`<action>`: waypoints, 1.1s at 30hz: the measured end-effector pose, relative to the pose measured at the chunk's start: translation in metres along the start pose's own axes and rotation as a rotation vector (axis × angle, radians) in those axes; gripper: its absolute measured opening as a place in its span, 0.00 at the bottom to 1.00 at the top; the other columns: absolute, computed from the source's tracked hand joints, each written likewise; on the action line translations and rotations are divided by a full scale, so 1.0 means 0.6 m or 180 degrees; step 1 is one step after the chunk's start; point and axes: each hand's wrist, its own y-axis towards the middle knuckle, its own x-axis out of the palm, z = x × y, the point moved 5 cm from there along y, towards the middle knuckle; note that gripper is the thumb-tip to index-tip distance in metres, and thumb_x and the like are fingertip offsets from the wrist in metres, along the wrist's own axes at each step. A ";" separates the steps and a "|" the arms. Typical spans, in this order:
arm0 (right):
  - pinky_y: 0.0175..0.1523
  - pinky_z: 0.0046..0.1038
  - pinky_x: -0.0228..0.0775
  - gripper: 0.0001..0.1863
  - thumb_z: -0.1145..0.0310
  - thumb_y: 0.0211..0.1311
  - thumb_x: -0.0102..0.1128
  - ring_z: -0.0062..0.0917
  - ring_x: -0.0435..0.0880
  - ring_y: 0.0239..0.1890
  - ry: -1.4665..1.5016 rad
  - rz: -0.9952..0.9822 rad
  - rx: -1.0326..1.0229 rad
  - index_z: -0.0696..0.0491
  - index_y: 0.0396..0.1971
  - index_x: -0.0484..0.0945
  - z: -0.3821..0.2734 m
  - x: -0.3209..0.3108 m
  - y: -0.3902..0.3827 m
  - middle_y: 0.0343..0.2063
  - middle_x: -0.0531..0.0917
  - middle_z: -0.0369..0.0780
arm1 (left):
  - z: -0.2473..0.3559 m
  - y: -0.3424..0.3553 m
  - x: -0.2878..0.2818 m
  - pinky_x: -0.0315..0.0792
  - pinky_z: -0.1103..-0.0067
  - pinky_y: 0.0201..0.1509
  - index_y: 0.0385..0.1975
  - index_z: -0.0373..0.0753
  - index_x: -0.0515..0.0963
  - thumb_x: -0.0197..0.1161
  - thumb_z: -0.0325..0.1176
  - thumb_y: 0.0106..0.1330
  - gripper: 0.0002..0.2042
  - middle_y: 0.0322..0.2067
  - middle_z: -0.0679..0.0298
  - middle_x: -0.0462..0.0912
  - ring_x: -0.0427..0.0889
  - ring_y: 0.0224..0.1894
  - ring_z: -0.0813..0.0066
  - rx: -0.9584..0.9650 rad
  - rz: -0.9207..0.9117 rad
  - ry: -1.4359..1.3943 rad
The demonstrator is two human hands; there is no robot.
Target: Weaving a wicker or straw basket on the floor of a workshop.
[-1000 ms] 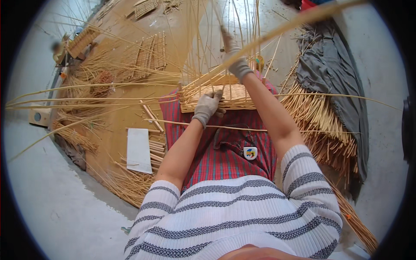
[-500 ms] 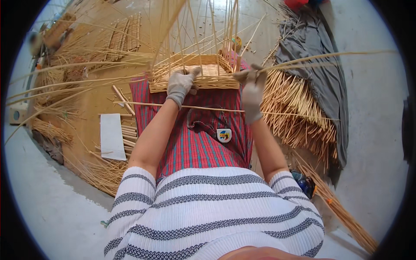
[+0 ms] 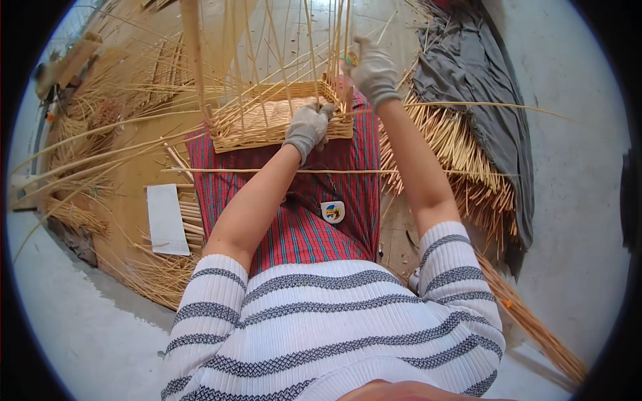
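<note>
A rectangular wicker basket (image 3: 234,142) rests tilted on my lap, over a red checked cloth (image 3: 301,234). Tall upright stakes (image 3: 273,40) rise from its sides. My left hand (image 3: 309,128), in a pale work glove, is closed on the top of the near wall, right of its middle. Beside the stakes at the right end, my gloved right hand (image 3: 376,72) is raised; its fingers are blurred, so their grip cannot be made out. From the basket's right end a long willow rod (image 3: 481,104) runs out to the right, passing by my right forearm. Another thin rod (image 3: 231,170) lies across my lap.
To the right lies a big bundle of cut willow rods (image 3: 461,154) under a grey cloth (image 3: 458,73). Loose rods (image 3: 93,130) stick out at left. A white sheet (image 3: 167,220) lies on short sticks (image 3: 192,217). Another rod bundle (image 3: 528,314) lies at lower right.
My right hand has moved up and away from the rod it held at the basket's right end. My left hand has shifted right along the near wall. The basket has moved slightly left.
</note>
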 end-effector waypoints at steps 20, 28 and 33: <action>0.42 0.32 0.71 0.11 0.55 0.60 0.62 0.22 0.82 0.31 -0.1517 -0.0792 -0.2425 0.46 0.28 0.83 0.004 -0.194 -0.139 0.22 0.81 0.34 | -0.012 0.012 0.060 0.65 0.67 0.61 0.75 0.50 0.49 0.73 0.43 0.53 0.50 0.53 0.56 0.79 0.77 0.57 0.58 0.2562 0.0620 0.2184; 0.57 0.30 0.68 0.20 0.48 0.61 0.58 0.23 0.76 0.53 -0.0684 -0.0861 -0.4953 0.49 0.42 0.78 -0.221 -0.082 -0.107 0.43 0.81 0.37 | -0.028 0.005 0.057 0.67 0.64 0.64 0.59 0.43 0.74 0.62 0.45 0.66 0.24 0.53 0.59 0.80 0.75 0.58 0.58 0.2816 0.1219 0.2366; 0.58 0.32 0.70 0.30 0.44 0.66 0.57 0.30 0.77 0.58 0.1114 -0.0597 0.0757 0.55 0.55 0.72 -0.031 -0.066 -0.060 0.49 0.81 0.45 | -0.045 -0.013 -0.060 0.79 0.71 0.50 0.39 0.41 0.78 0.54 0.43 0.76 0.12 0.36 0.57 0.86 0.86 0.44 0.64 0.2290 0.0364 -0.1832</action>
